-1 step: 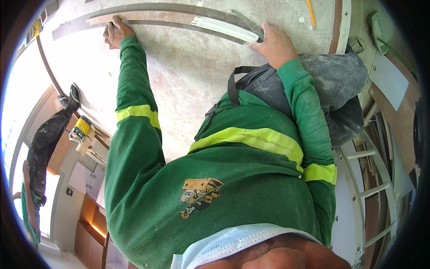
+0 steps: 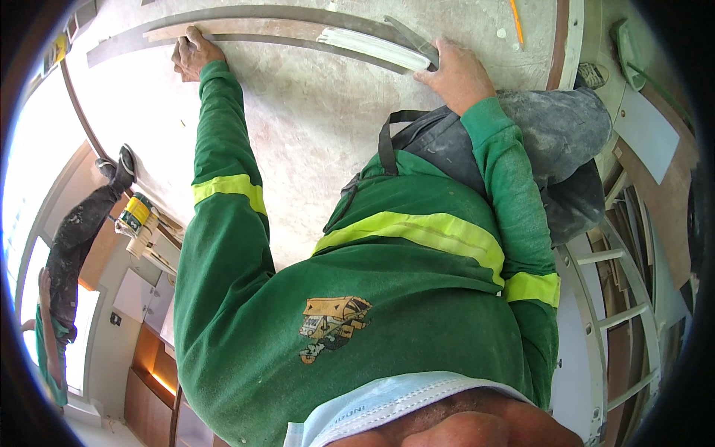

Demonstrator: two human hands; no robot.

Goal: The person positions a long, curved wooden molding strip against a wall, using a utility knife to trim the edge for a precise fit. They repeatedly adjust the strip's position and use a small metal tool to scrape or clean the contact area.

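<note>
A long, thin brown strip (image 2: 261, 28) lies along the far part of a pale, dusty work surface (image 2: 298, 112). It rests over a wider grey strip (image 2: 119, 46). Toward its right end is a white, streaked section (image 2: 372, 49). My left hand (image 2: 196, 55) is closed on the brown strip near its left end, fingers curled and knuckles bent. My right hand (image 2: 458, 74) is closed at the strips' right end, thumb on the far side; its other fingertips are partly hidden. A short dark strip (image 2: 410, 36) slants in beside my right thumb.
An orange pencil (image 2: 517, 24) lies at the far right of the surface. Right of me stand a ladder (image 2: 618, 320) and stacked boards (image 2: 639, 231). Another person's dusty trouser leg (image 2: 74, 238) is at the left, near a yellow-labelled container (image 2: 135, 213).
The other person's foot at the left has shifted slightly nearer. My hands and the strips have not visibly moved.
</note>
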